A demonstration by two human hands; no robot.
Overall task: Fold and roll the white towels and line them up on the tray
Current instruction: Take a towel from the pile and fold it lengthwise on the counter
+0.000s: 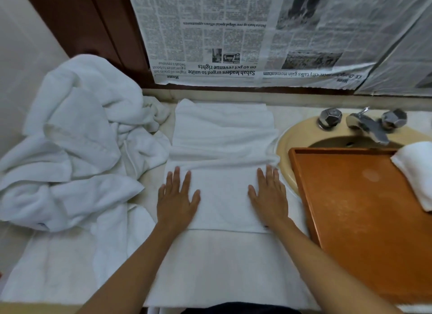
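I log one white towel (222, 150) spread flat and lengthwise on the counter, its near part folded over; a crumpled heap of white towels (77, 145) just left of it; one rolled towel (416, 173) on the orange tray's (350, 220) far right corner.

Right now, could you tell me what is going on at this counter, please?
A person is folding a white towel spread on the counter beside the sink. Both hands, left hand and right hand, press flat on its near part, fingers spread. A pile of unfolded towels lies to the left. On the right, the wooden tray holds one rolled towel at its far right; the rest is bare.
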